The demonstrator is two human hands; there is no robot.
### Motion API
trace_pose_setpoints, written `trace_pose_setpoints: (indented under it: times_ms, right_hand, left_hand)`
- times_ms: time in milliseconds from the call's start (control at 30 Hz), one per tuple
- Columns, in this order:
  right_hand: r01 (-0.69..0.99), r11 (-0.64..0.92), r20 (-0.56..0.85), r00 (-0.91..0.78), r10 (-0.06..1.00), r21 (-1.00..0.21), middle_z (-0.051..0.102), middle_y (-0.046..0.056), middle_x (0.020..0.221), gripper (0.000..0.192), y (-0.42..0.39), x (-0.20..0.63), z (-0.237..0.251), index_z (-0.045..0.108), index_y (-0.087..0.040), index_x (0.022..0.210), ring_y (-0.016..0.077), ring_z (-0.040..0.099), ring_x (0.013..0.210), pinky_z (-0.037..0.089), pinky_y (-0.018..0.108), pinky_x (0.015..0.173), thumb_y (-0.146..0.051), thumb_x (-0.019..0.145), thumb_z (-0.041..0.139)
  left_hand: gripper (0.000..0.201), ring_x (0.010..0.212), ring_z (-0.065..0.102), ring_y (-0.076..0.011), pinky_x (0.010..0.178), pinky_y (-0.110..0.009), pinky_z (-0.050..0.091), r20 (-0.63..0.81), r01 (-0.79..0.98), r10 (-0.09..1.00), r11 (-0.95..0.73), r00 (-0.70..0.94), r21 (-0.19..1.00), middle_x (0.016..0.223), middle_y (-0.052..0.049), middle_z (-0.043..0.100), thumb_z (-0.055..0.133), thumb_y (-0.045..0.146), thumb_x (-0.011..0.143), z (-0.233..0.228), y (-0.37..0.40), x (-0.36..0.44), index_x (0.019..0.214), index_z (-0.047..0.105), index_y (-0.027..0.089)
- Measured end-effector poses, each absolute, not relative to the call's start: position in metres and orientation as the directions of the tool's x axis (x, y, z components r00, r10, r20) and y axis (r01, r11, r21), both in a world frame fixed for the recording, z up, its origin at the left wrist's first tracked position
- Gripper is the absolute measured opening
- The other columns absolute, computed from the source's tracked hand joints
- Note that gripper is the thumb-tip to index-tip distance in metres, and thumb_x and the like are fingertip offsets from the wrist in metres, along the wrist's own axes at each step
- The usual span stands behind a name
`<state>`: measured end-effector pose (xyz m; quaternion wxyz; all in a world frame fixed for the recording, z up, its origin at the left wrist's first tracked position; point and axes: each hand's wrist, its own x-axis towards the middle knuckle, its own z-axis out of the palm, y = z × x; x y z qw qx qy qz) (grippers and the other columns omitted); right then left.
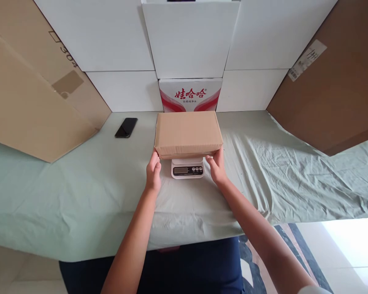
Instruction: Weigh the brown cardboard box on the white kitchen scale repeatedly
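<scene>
a closed brown cardboard box [188, 134] is seen resting on a small white scale [187, 168] near the middle of a table covered with a pale green cloth [79, 192]. the box's near lower corners are touched by both hands: the left hand [153, 173] and the right hand [216, 167] are held open, fingers extended against the corners, nothing gripped. a black phone [126, 127] is lying well apart to the left, and a red-and-white carton [190, 95] is set just behind the box.
</scene>
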<state>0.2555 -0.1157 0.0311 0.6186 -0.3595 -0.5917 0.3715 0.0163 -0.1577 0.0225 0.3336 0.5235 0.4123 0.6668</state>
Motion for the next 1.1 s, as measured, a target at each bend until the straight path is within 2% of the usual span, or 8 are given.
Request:
trace_pose_setpoints:
  times_ms: [233, 600, 1100]
  right_hand:
    - [-0.047, 0.401, 0.397, 0.071, 0.915, -0.915, 0.062, 0.005, 0.138, 0.051, -0.109, 0.255, 0.035, 0.054, -0.035, 0.137, 0.0286, 0.056, 0.124, 0.045, 0.052, 0.116, -0.039, 0.087, 0.062]
    - [-0.047, 0.372, 0.367, 0.086, 0.926, -0.927, 0.060, 0.004, 0.137, 0.044, -0.110, 0.255, 0.043, 0.056, -0.036, 0.127, 0.0288, 0.053, 0.127, 0.044, 0.052, 0.116, -0.043, 0.084, 0.062]
    - [0.049, 0.422, 0.425, 0.084, 0.901, -0.905, 0.058, 0.008, 0.140, 0.050, -0.118, 0.249, 0.042, 0.048, -0.030, 0.136, 0.0299, 0.051, 0.132, 0.043, 0.051, 0.117, -0.041, 0.088, 0.059]
  left_hand:
    - [0.076, 0.159, 0.032, -0.0309, 0.129, -0.043, 0.029, 0.367, -0.023, 0.909, -0.379, -0.196, 0.925, 0.166, -0.011, 0.045, 0.054, 0.070, 0.092, 0.017, -0.148, 0.014, 0.154, 0.052, 0.025]
    - [0.077, 0.161, 0.025, -0.0304, 0.131, -0.044, 0.026, 0.371, -0.019, 0.917, -0.378, -0.149, 0.926, 0.171, -0.008, 0.036, 0.050, 0.067, 0.096, 0.018, -0.152, 0.013, 0.161, 0.042, 0.027]
    - [0.078, 0.158, 0.033, -0.0319, 0.130, -0.046, 0.027, 0.384, -0.010, 0.902, -0.393, -0.197, 0.919, 0.167, -0.011, 0.043, 0.049, 0.069, 0.095, 0.016, -0.155, 0.012, 0.159, 0.045, 0.025]
